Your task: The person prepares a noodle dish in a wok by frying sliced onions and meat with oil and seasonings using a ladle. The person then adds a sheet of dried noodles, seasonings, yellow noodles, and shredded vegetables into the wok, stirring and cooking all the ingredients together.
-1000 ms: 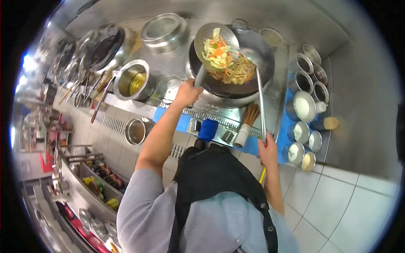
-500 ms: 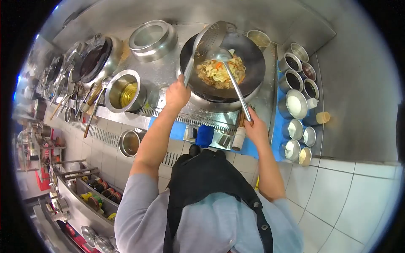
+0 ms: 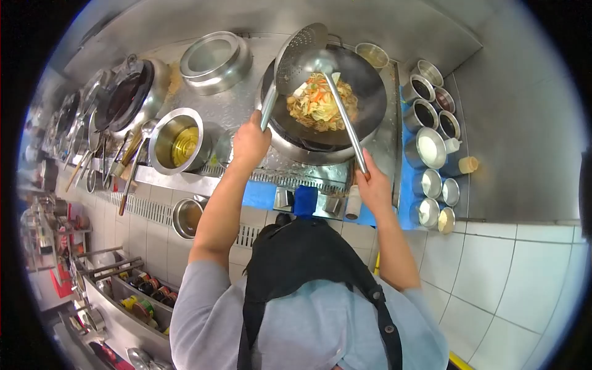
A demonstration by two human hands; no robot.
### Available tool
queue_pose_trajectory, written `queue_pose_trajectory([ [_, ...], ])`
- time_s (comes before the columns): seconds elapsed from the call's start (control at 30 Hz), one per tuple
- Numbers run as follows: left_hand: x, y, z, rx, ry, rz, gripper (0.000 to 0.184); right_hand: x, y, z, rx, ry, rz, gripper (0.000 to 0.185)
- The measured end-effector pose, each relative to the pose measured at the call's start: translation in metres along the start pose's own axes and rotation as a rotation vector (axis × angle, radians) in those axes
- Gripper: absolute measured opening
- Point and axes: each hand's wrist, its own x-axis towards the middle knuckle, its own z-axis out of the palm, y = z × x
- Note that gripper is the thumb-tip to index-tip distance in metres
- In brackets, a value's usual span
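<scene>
My left hand (image 3: 251, 143) is closed round the handle of a perforated strainer (image 3: 302, 52), which is tilted above the left rim of the wok (image 3: 370, 102). My right hand (image 3: 374, 185) grips the end of a long metal ladle (image 3: 345, 117). The ladle's bowl hangs over the back of the food, close to the strainer. Cabbage and carrot strips (image 3: 322, 102) lie on top of browned noodles (image 3: 308, 120) in the wok.
Left of the wok are a pot of yellow oil (image 3: 161, 148) and a lidded-looking round vessel (image 3: 203, 77). Several sauce and seasoning containers (image 3: 430, 148) line the right side on blue cloth. A bamboo brush (image 3: 353, 203) is at the counter's front edge.
The strainer has gone from holding the vegetables to being tilted up, with the vegetables now on the noodles. My right hand has moved up and left, bringing the ladle over the food.
</scene>
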Motion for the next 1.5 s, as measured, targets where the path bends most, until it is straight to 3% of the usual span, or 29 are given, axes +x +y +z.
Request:
queue_pose_trajectory([
  [0.03,-0.001,0.001,-0.001,0.003,-0.012,0.007,0.047,0.004,0.004,0.014,0.04,0.121,-0.112,0.063],
  [0.17,-0.004,-0.004,-0.008,-0.059,0.04,0.044,0.051,0.005,0.007,0.005,-0.023,-0.033,0.107,0.066],
  [0.27,0.0,-0.017,-0.016,-0.091,0.09,0.007,0.055,-0.021,0.008,-0.022,-0.096,-0.144,0.153,0.069],
  [0.37,-0.002,-0.025,-0.018,-0.118,0.063,0.009,0.055,-0.038,-0.008,-0.006,0.035,-0.101,0.218,0.071],
  [0.47,-0.005,-0.024,-0.01,-0.165,0.052,0.034,0.055,-0.029,-0.034,0.026,0.202,0.029,0.1,0.069],
  [0.57,-0.007,-0.021,-0.01,-0.185,0.069,0.035,0.055,-0.03,-0.022,0.019,-0.003,-0.066,0.055,0.067],
  [0.7,-0.025,-0.054,-0.016,-0.307,0.118,-0.071,0.052,-0.056,-0.009,-0.014,0.172,-0.197,0.281,0.066],
  [0.8,-0.056,-0.092,-0.007,-0.366,0.174,-0.116,0.051,-0.059,-0.016,0.011,0.473,-0.086,0.498,0.068],
  [0.83,-0.071,-0.108,0.0,-0.353,0.203,-0.114,0.051,-0.057,-0.018,0.009,0.422,-0.107,0.497,0.068],
  [0.9,-0.105,-0.119,-0.009,-0.446,0.047,-0.314,0.047,-0.055,-0.023,0.002,0.325,-0.149,0.499,0.069],
  [0.97,-0.142,-0.13,-0.012,-0.467,-0.017,-0.36,0.039,-0.07,-0.012,-0.004,0.195,-0.161,0.344,0.069],
  [1.07,-0.188,-0.146,0.003,-0.658,-0.054,-0.498,0.03,-0.088,-0.01,-0.005,0.179,-0.212,0.328,0.068],
  [1.2,-0.211,-0.172,0.03,-0.873,-0.182,-0.572,0.023,-0.072,-0.015,0.004,0.176,-0.24,0.361,0.066],
  [1.3,-0.209,-0.186,0.041,-0.934,-0.247,-0.565,0.024,-0.048,-0.026,0.016,0.41,-0.155,0.481,0.067],
  [1.33,-0.208,-0.188,0.042,-0.95,-0.248,-0.593,0.025,-0.036,-0.012,0.028,0.296,-0.07,0.37,0.067],
  [1.5,-0.204,-0.199,0.035,-1.007,-0.346,-0.566,0.02,0.024,0.0,0.034,0.426,-0.12,0.448,0.066],
])
